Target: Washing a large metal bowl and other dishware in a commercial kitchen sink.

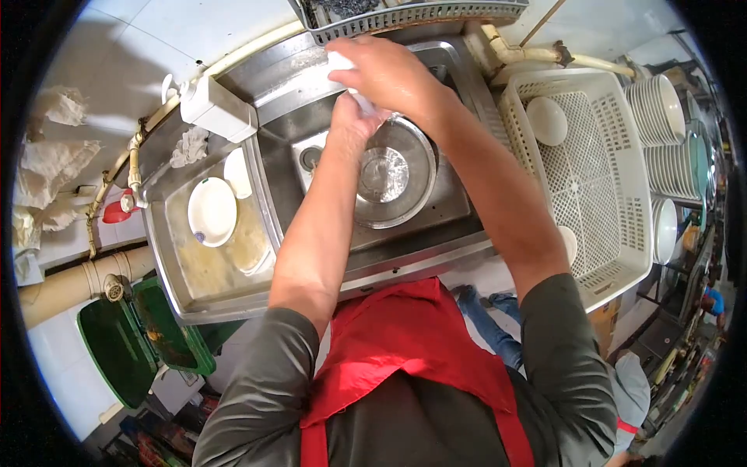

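Observation:
Over the back of the middle sink basin, both hands are wrapped around a small white object. Fingers cover most of it, so I cannot tell whether it is a dish or something else. My right hand grips it from above, with wet skin. Lower down, my left hand holds its near end. Beneath the hands, a round metal bowl stands in the basin, partly hidden by my left forearm. It looks shiny inside, as though it holds water.
Left, a shallow basin holds cloudy yellowish water and white dishes. A white plastic bottle and crumpled rag sit behind it. Right are a white plastic crate with bowls and stacked plates. A green bin stands below left.

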The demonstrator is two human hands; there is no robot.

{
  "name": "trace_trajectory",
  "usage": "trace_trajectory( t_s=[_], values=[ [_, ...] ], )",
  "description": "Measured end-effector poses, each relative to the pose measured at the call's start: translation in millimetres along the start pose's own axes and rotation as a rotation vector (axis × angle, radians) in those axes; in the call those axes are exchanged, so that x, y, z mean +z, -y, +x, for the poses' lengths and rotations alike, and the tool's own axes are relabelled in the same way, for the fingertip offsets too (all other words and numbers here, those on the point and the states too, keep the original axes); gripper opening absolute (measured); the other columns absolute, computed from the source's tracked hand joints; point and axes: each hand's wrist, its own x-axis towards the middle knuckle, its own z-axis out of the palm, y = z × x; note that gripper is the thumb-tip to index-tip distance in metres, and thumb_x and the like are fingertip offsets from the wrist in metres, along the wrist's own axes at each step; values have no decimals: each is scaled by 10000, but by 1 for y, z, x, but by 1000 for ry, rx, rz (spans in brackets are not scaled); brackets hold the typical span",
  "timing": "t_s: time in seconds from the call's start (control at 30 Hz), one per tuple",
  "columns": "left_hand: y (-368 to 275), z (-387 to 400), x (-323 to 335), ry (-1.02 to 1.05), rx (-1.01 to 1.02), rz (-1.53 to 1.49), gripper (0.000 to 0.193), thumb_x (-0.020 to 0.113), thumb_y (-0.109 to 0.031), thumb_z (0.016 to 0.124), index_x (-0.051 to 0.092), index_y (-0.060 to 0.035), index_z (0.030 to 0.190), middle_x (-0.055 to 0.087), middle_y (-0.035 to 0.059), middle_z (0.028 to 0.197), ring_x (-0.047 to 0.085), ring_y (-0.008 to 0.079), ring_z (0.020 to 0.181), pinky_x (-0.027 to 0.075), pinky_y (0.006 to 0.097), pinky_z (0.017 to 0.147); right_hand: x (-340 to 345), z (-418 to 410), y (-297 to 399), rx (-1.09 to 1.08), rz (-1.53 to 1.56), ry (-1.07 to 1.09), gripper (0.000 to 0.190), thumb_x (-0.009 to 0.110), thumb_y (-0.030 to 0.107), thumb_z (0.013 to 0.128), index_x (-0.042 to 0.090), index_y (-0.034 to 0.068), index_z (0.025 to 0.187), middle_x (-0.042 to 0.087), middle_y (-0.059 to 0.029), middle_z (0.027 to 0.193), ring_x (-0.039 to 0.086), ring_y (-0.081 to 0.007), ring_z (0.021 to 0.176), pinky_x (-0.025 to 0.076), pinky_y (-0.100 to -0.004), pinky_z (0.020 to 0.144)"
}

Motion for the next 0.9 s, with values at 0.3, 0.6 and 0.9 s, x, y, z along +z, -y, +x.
trace_trajectory(
  t_s=[0.3, 0.6, 0.9],
  values=[
    [18, -34, -3, 1, 74, -89, 495, 435, -443, 959, 587, 28, 982, 657, 242, 958, 639, 401, 935, 521, 543, 909, 145, -82, -28, 991, 1999, -484, 226, 557, 173, 969, 592, 4, 1115, 649, -158, 1115, 632, -270, 1014, 533, -400, 863],
    [67, -67, -28, 271, -205, -672, 610, 441, -618, 933, 590, -29, 990, 645, 185, 885, 643, 362, 836, 554, 472, 758, 178, -61, -42, 765, 515, -334, 507, 579, 501, 901, 632, 17, 1042, 687, -193, 959, 663, -400, 889, 525, -446, 786],
    [16, -49, -53, -400, 83, -22, 316, 404, -256, 1011, 621, -27, 1036, 672, 114, 922, 646, 273, 821, 541, 409, 704, 97, -98, -27, 1231, 1311, 37, 262, 654, 232, 904, 677, 29, 1068, 680, -150, 886, 671, -266, 848, 527, -368, 768]
  ],
)
